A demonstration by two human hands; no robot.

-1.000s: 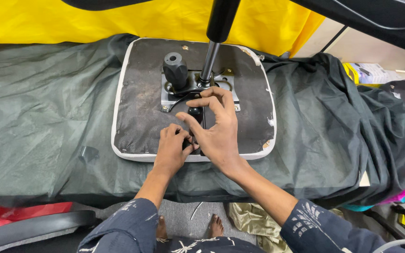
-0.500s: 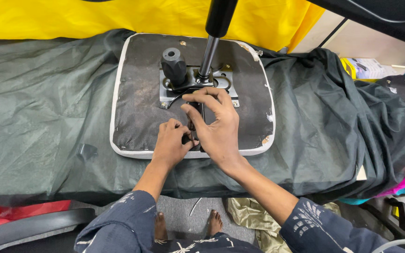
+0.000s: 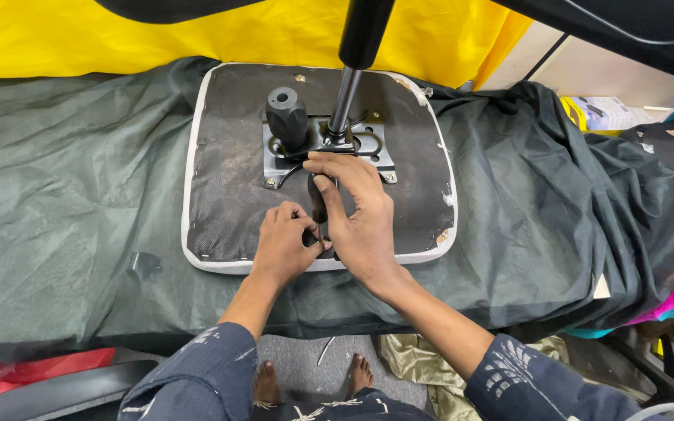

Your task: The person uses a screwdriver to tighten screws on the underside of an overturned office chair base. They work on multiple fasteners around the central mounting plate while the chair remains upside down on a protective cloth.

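Right hand: fingers curled over a small black lever piece, grasping it from above. Left hand: fingertips pinched on the lower end of the same piece, touching the right hand. Lever piece: lies on the upturned chair seat, just below the metal mounting plate. Mounting plate: bolted at the seat's centre, bearing a black cylindrical knob and a gas-lift column rising upward. Seat: dark underside with white edging, resting on a grey-green cloth. Behind: yellow sheet. Below: person's bare feet.
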